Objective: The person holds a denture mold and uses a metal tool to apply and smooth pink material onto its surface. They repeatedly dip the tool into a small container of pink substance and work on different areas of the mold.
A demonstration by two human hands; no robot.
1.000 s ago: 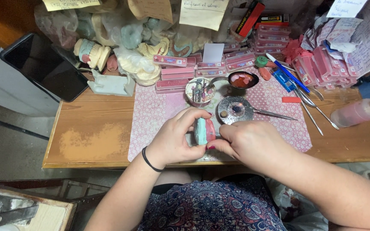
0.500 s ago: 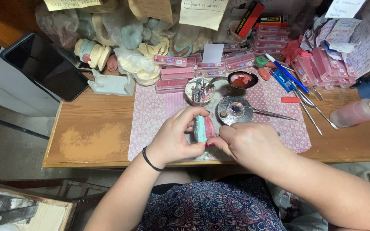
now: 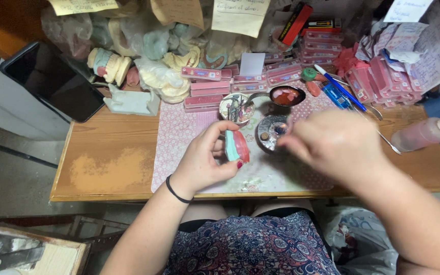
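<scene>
Head view: the left hand pinches a small teal-and-pink wax dental model between thumb and fingers, above the pink patterned mat on the wooden desk. The right hand, blurred, hovers beside a round metal dish; its grip cannot be determined.

Head view, steeply down, close
</scene>
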